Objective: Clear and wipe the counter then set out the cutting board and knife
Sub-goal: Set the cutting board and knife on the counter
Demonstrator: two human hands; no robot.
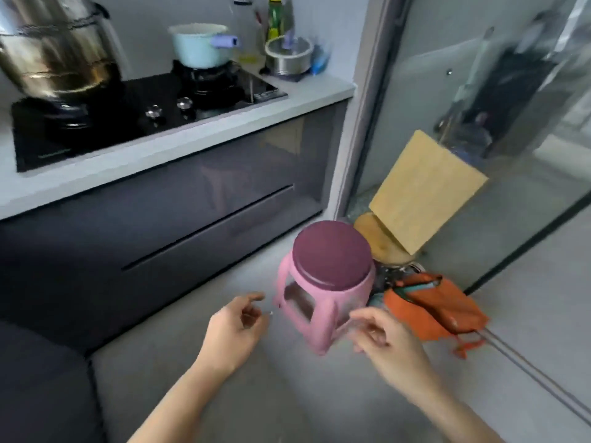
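A rectangular wooden cutting board (425, 193) leans against the glass door on the floor at the right, in front of a round wooden board (375, 239). The white counter (179, 145) runs across the upper left. My left hand (235, 327) and my right hand (387, 340) hover low over the floor, both empty with fingers loosely apart. Between them, just beyond, stands a pink plastic stool (323, 282) with a dark purple top. No knife is visible.
A black gas hob (128, 119) holds a large steel pot (57, 49) and a light blue saucepan (200, 43). Bottles and a steel lidded pot (289, 55) stand at the counter's far end. An orange bag (438, 306) lies on the floor by the glass door.
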